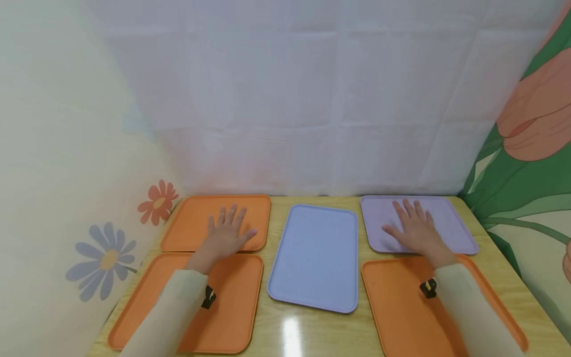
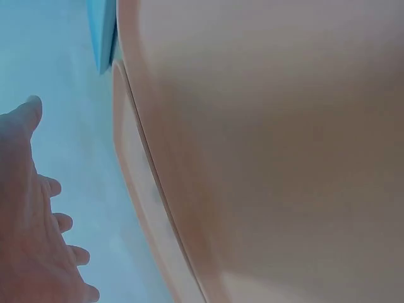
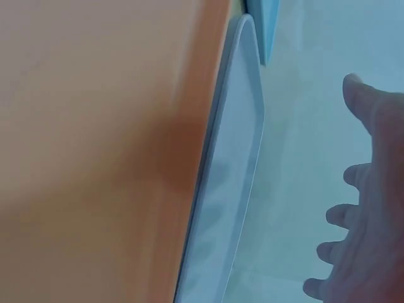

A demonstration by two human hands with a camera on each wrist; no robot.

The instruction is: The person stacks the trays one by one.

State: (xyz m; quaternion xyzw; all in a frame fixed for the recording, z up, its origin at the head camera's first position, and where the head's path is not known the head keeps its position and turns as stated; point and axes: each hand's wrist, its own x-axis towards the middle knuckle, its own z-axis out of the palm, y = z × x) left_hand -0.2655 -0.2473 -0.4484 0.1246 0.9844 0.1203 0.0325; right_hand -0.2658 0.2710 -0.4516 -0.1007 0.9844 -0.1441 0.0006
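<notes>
Fingers spread, my left hand (image 1: 225, 239) is held over the far-left orange tray (image 1: 187, 229) in the head view, holding nothing. My right hand (image 1: 417, 233) is likewise spread, above the purple tray (image 1: 450, 228) at the far right. Both wrist views show the left hand (image 2: 31, 214) and right hand (image 3: 372, 208) raised above the trays, with nothing in the fingers. Between the hands lies a periwinkle-blue tray (image 1: 316, 258). Nearer to me, an orange tray (image 1: 236, 302) lies under the left forearm and another orange tray (image 1: 401, 307) under the right forearm.
The trays lie on a light wood-grain table (image 1: 308, 332). A white cloth backdrop (image 1: 285, 99) rises behind its far edge. Flower-printed panels stand on the left (image 1: 107, 258) and right (image 1: 526, 198). Small black devices sit at the left wrist (image 1: 208, 297) and right wrist (image 1: 428, 288).
</notes>
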